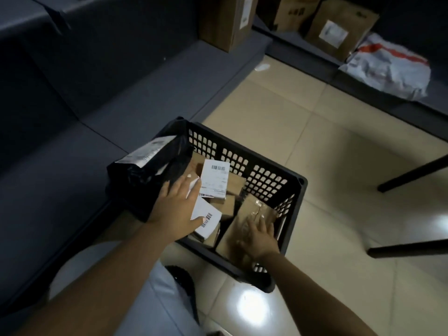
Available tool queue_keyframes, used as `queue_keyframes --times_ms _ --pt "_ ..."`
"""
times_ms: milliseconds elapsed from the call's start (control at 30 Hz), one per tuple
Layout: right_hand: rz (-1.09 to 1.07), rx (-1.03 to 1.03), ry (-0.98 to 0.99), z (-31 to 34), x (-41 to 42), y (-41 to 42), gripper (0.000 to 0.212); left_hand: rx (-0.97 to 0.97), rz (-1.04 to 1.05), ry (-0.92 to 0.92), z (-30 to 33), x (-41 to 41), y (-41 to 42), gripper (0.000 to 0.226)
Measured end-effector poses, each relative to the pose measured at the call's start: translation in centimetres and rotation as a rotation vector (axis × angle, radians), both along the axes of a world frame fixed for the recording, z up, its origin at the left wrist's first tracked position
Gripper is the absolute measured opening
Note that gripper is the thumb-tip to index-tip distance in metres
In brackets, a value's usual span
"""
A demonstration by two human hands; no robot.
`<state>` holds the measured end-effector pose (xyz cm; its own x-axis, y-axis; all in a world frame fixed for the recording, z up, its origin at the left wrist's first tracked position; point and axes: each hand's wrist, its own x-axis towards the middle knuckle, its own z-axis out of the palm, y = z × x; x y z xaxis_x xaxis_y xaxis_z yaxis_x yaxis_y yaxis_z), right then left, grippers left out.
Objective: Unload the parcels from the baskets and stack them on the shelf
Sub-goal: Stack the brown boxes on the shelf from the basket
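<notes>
A black perforated plastic basket (264,173) stands on the floor beside the dark shelf (116,98). It holds several brown cardboard parcels with white barcode labels (214,178) and a black plastic mailer bag (145,166) leaning over its left rim. My left hand (177,207) lies flat against the black bag, fingers spread, partly over a labelled parcel (206,220). My right hand (257,235) reaches into the basket's right side and rests on a flat brown parcel (249,212); whether the fingers grip it is unclear.
Brown cardboard boxes (228,20) (339,27) stand on the shelves at the back, with a white and red mailer bag (388,66) to their right. Two dark legs of furniture (412,170) cross the tiled floor (315,117) on the right. My knee in light trousers (150,294) is below.
</notes>
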<state>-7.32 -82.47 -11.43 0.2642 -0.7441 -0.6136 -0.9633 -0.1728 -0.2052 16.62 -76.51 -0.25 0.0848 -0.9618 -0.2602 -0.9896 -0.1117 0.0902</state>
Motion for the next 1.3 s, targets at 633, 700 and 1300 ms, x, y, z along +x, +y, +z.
queue_keyframes --times_ms 633,700,1300 --pt "-0.222 -0.016 0.035 -4.6 4.9 0.6 0.103 -0.004 0.015 0.149 -2.2 1.0 0.0 0.092" --pt "-0.151 -0.070 0.024 -3.3 4.5 0.1 0.099 -0.005 0.016 0.141 -2.0 1.1 0.1 0.092" --pt "-0.108 -0.533 -0.447 20.2 -0.9 3.1 0.087 -0.083 -0.137 0.102 5.4 -3.1 3.5 0.133"
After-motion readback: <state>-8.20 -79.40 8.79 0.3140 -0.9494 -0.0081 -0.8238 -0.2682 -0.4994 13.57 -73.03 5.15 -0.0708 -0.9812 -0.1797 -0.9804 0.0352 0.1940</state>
